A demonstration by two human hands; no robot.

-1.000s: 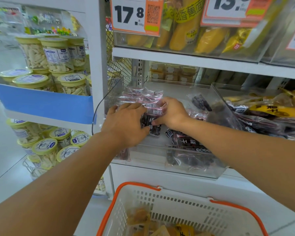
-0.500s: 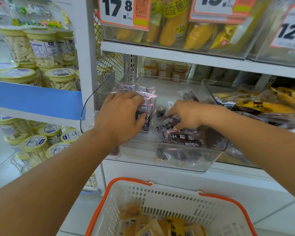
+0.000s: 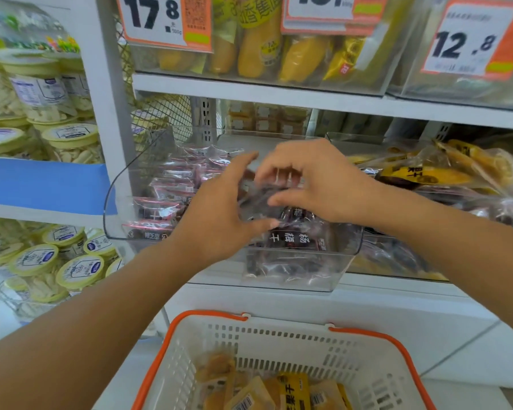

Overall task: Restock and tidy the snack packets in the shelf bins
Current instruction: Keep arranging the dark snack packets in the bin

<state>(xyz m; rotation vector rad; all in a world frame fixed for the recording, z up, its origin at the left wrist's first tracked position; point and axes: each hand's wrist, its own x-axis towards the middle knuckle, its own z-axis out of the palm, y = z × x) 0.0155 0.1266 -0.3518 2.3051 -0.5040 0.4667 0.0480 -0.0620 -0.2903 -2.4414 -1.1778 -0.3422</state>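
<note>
A clear plastic bin (image 3: 347,261) on the middle shelf holds dark plum snack packets. A neat stack of them (image 3: 166,199) stands along its left side, and loose ones (image 3: 293,235) lie at the front. Both hands are inside the bin. My left hand (image 3: 219,220) and my right hand (image 3: 317,184) face each other with curled fingers and together hold a clear dark packet (image 3: 261,196) above the loose ones.
A white basket with an orange rim (image 3: 376,332) sits below and holds yellow snack packets (image 3: 285,392). Another clear bin with yellow packets (image 3: 427,176) stands to the right. Round tubs (image 3: 71,140) fill the shelves at left. Price signs (image 3: 163,19) hang on the upper bins.
Both hands have come together in the middle of the bin. The right hand rose from the loose packets with one, and the left hand left the stack to meet it.
</note>
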